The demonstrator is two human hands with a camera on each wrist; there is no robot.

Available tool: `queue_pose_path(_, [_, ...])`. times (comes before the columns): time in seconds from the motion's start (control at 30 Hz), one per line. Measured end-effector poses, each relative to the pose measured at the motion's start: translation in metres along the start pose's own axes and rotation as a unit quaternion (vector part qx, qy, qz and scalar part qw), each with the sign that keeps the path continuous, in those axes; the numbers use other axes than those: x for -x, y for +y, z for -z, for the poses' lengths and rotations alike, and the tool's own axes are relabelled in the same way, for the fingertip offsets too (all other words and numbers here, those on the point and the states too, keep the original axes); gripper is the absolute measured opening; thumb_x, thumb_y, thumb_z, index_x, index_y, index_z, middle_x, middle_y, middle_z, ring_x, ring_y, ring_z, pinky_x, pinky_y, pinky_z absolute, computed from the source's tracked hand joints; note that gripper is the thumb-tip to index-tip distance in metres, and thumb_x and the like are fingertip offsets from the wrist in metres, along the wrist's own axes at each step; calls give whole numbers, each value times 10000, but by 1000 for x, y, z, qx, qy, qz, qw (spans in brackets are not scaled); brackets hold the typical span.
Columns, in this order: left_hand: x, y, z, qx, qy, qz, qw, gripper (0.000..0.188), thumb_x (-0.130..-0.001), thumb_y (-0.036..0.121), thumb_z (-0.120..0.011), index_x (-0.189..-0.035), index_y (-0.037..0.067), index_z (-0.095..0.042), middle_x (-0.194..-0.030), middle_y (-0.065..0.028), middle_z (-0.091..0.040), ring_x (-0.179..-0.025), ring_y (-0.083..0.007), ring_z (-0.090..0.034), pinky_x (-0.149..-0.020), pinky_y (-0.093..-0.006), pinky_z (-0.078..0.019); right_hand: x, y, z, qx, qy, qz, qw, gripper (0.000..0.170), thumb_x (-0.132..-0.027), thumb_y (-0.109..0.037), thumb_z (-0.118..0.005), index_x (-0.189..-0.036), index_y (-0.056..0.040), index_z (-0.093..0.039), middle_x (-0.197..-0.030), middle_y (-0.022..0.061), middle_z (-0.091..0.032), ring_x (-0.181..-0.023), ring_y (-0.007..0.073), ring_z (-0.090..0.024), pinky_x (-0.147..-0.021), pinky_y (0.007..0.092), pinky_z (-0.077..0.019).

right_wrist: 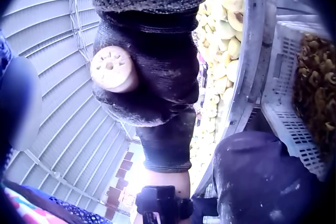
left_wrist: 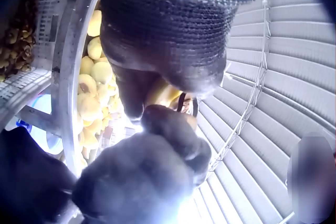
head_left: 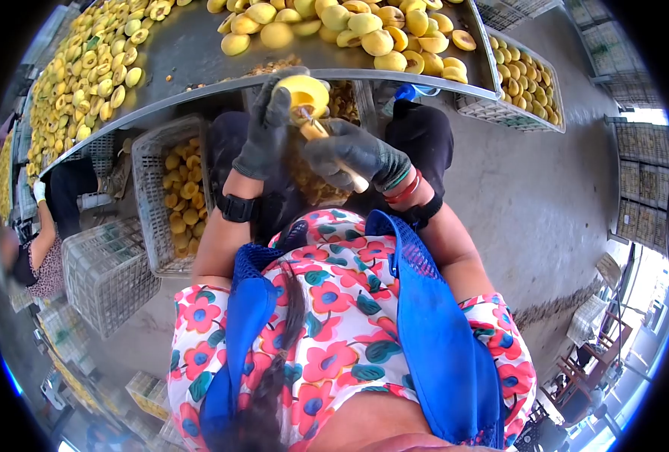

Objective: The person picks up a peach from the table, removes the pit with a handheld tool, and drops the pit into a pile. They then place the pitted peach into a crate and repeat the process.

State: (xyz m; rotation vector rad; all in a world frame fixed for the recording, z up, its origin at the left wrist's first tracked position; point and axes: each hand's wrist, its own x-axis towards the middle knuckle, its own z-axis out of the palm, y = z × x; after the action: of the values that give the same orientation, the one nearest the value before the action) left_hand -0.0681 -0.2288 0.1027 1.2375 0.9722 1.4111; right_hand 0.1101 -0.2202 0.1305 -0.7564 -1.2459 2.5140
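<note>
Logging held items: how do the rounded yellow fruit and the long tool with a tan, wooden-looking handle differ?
The fruit is yellow and rounded; the tool is tan and elongated. The grey-gloved left hand holds the fruit, while the grey-gloved right hand grips the tool. Both are in front of the person.

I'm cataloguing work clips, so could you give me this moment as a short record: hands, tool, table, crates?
left hand: gloved, holds a fruit half
right hand: gloved, grips the tool
tool: pale handle, metal end at the fruit half's cut side; exact contact unclear
table: metal, bearing many yellow fruits, many cut open
left crate: beside the person, holds fruit pieces
right crate: by the table's right end, full of fruit
</note>
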Motion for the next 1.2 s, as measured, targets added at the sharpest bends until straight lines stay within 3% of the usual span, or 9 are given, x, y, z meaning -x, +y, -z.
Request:
queue_pose_path(0.07, [2,12,4,133,65,101,984,436,-956,392,-485,-1194,28,-524,-1104,-114,-603,-912,-224,-639,-751,-329,-543,3,7,-3,-65,-54,-10,996,101,-856,-149,-619,-860,-57,-577,-699,-23,-539,-588,48,-502,-519,208,-409])
queue_pose_path(0.23, [25,-3,100,-240,250,-39,937,363,-954,278,-431,-1124,-13,-566,-1109,-127,-602,-1013,-218,-567,-882,-338,-460,-23,55,14,324,100,172,925,180,-841,-147,-630,-932,-11,-554,-714,79,-566,-643,159,-569,-598,303,-458])
queue_pose_path(0.3, [53,16,153,-656,193,-90,724,384,-950,329,-440,-1113,4,-567,-1115,-164,-591,-1038,-309,-558,-918,-382,-437,-19,60,18,377,146,221,888,206,-844,-159,-625,-950,-4,-541,-690,102,-554,-616,190,-576,-583,337,-465])
queue_pose_path(0.43, [86,15,231,-732,222,52,642,460,-887,401,-533,-1158,31,-556,-1158,-188,-579,-1071,-369,-539,-941,-422,-421,-13,51,26,344,295,118,883,231,-845,-179,-626,-954,4,-538,-657,121,-564,-559,224,-572,-551,366,-470])
queue_pose_path(0.67, [-54,-12,76,-675,25,-265,688,563,-786,342,-685,-1231,48,-504,-1270,-154,-498,-1151,-319,-497,-973,-405,-398,-17,59,39,293,339,209,869,207,-837,-160,-634,-949,-7,-551,-729,124,-604,-667,233,-603,-627,365,-481])
queue_pose_path(0.77, [-121,-40,-1,-651,-82,-364,661,685,-632,152,-734,-1265,247,-491,-1252,-54,-465,-1145,-313,-460,-894,-451,-442,-17,67,42,252,355,181,882,210,-830,-141,-639,-971,-6,-561,-762,114,-601,-728,198,-588,-677,350,-476])
queue_pose_path(0.87, [-172,-94,-45,-746,-195,-316,552,774,-675,336,-739,-1371,275,-407,-1449,-53,-327,-1356,-297,-276,-1064,-532,-268,-12,72,47,178,359,205,893,234,-822,-141,-646,-997,-7,-566,-788,117,-612,-729,176,-566,-688,338,-476])
queue_pose_path(0.97, [-189,-99,-69,-785,-269,-223,512,615,-768,242,-652,-1345,290,-442,-1416,-58,-370,-1309,-290,-350,-1032,-494,-335,4,56,37,118,357,140,916,210,-828,-105,-641,-1002,-15,-566,-793,72,-599,-724,131,-541,-674,306,-473])
queue_pose_path(1.2, [-179,-84,-16,-758,-292,-122,571,415,-748,329,-649,-1140,214,-580,-1009,-88,-644,-903,-310,-624,-785,-429,-498,-4,68,52,147,360,166,906,158,-852,-109,-604,-978,-30,-551,-738,23,-567,-601,86,-505,-543,262,-444])
